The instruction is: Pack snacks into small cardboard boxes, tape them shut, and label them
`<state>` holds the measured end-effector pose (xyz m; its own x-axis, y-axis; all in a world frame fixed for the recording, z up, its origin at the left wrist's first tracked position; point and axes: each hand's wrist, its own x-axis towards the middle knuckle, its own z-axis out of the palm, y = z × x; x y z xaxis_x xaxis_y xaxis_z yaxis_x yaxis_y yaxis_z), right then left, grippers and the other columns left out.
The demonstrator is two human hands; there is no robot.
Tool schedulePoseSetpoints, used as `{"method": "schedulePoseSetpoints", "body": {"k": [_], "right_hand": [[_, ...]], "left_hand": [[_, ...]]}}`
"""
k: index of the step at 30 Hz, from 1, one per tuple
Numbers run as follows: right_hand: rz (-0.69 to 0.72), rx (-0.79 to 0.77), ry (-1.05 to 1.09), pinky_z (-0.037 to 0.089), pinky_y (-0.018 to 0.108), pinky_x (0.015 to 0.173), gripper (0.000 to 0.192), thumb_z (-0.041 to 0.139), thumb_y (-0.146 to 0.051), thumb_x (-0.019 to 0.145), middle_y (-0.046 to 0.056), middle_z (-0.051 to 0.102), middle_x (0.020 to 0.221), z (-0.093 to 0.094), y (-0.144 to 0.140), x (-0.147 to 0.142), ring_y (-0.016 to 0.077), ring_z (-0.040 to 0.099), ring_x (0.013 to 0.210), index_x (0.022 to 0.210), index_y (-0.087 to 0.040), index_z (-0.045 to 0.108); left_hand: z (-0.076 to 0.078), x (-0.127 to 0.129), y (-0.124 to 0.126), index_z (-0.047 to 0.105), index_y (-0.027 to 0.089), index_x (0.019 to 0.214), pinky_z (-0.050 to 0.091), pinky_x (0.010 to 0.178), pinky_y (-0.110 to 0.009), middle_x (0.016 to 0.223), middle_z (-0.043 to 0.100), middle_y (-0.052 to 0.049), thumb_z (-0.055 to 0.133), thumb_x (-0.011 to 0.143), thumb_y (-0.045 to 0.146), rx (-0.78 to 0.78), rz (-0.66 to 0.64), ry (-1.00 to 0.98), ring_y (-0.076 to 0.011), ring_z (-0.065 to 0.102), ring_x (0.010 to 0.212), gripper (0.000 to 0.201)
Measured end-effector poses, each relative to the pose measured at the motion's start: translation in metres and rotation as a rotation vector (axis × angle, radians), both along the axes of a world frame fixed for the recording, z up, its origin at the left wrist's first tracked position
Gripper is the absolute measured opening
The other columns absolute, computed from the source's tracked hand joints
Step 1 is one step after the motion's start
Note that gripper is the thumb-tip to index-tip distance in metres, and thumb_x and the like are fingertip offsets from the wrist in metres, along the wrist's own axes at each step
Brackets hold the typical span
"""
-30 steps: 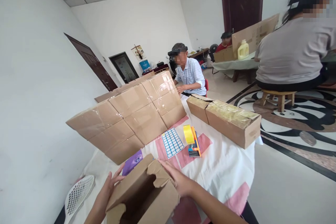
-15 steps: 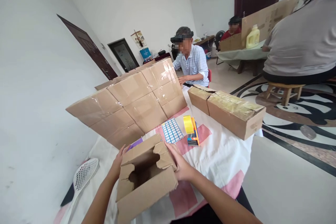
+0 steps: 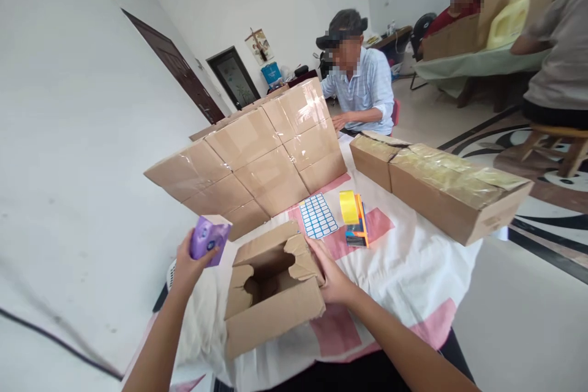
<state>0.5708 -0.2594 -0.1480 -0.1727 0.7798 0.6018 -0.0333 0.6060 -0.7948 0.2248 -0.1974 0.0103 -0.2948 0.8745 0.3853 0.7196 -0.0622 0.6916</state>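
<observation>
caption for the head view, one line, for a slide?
Left hand lifts a purple pack beside an open cardboard box steadied by the right hand, taped cartons stacked behind.

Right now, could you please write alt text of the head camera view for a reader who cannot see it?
A person's left hand holds up a small purple pack beside an open cardboard box, which the right hand steadies on a cloth-covered table. Behind lie stacked taped boxes, a label sheet and yellow tape; other people sit farther back.
</observation>
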Motion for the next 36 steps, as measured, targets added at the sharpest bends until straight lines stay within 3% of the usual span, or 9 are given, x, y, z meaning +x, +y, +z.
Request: {"method": "schedulePoseSetpoints", "body": {"k": [3,5,9,11,14,20,25,31,36], "right_hand": [[0.006,-0.005,0.004,0.028,0.054,0.123,0.111,0.084,-0.040,0.072,0.016,0.034,0.160,0.001,0.000,0.000,0.0383,0.032,0.149,0.162,-0.027,0.020],[0.006,-0.008,0.001,0.028,0.053,0.123,0.110,0.084,-0.038,0.073,0.016,0.033,0.161,0.002,0.000,0.000,0.0375,0.032,0.150,0.162,-0.027,0.021],[0.011,0.004,0.001,0.028,0.052,0.123,0.111,0.086,-0.039,0.073,0.016,0.033,0.160,0.001,-0.002,0.001,0.0369,0.033,0.149,0.162,-0.028,0.020],[0.015,0.030,-0.006,0.027,0.053,0.123,0.111,0.086,-0.039,0.072,0.016,0.034,0.160,0.000,-0.002,0.001,0.0373,0.032,0.149,0.162,-0.029,0.020],[0.017,0.042,-0.003,0.027,0.053,0.123,0.111,0.086,-0.037,0.072,0.016,0.033,0.160,-0.002,0.000,0.001,0.0372,0.032,0.150,0.161,-0.029,0.020],[-0.009,-0.005,0.023,0.029,0.053,0.122,0.114,0.088,-0.041,0.070,0.017,0.035,0.158,-0.002,0.003,0.000,0.0372,0.035,0.148,0.161,-0.027,0.021],[-0.035,0.023,0.016,0.031,0.052,0.121,0.112,0.088,-0.040,0.070,0.016,0.037,0.157,0.001,0.002,0.001,0.0364,0.037,0.146,0.161,-0.027,0.022],[-0.009,-0.019,0.012,0.029,0.051,0.123,0.115,0.090,-0.042,0.068,0.017,0.036,0.156,0.003,0.001,0.001,0.0359,0.035,0.147,0.161,-0.026,0.023],[0.022,-0.063,-0.075,0.024,0.054,0.126,0.119,0.087,-0.042,0.072,0.017,0.023,0.166,0.005,-0.004,0.007,0.0370,0.023,0.155,0.164,-0.027,0.013]], "left_hand": [[0.019,0.012,-0.039,0.042,0.022,0.151,0.050,0.109,-0.054,0.147,0.055,-0.015,0.070,0.076,0.065,0.015,-0.120,-0.491,-0.0391,0.052,0.136,0.091],[0.025,0.029,-0.063,0.050,0.023,0.145,0.054,0.102,-0.056,0.139,0.062,-0.015,0.065,0.078,0.071,-0.046,-0.216,-0.629,-0.0403,0.056,0.132,0.084],[0.028,0.063,-0.093,0.057,0.027,0.144,0.050,0.107,-0.055,0.136,0.062,-0.011,0.085,0.066,0.056,-0.291,-0.414,-0.076,-0.0391,0.058,0.126,0.088],[0.027,0.076,-0.096,0.053,0.032,0.148,0.043,0.115,-0.052,0.144,0.054,-0.009,0.083,0.073,0.050,-0.365,-0.576,0.253,-0.0353,0.054,0.132,0.083],[0.020,0.089,-0.088,0.045,0.035,0.154,0.038,0.119,-0.051,0.151,0.045,-0.009,0.074,0.083,0.047,-0.339,-0.692,0.472,-0.0332,0.047,0.138,0.078],[-0.009,0.085,-0.061,0.038,0.033,0.159,0.031,0.122,-0.058,0.157,0.036,-0.012,0.067,0.088,0.048,-0.249,-0.740,0.646,-0.0381,0.034,0.145,0.079],[-0.020,0.082,-0.064,0.041,0.039,0.156,0.025,0.119,-0.065,0.167,0.025,-0.009,0.049,0.098,0.058,-0.203,-0.678,0.734,-0.0405,0.025,0.150,0.062],[-0.013,0.094,-0.070,0.075,0.039,0.124,0.031,0.118,-0.052,0.135,0.069,-0.002,0.040,0.104,0.047,-0.353,-0.852,0.758,-0.0288,0.054,0.131,0.041],[-0.023,0.087,-0.072,0.076,0.037,0.120,0.031,0.117,-0.054,0.131,0.072,-0.001,0.039,0.103,0.045,-0.260,-0.696,0.696,-0.0293,0.054,0.132,0.042]]}}
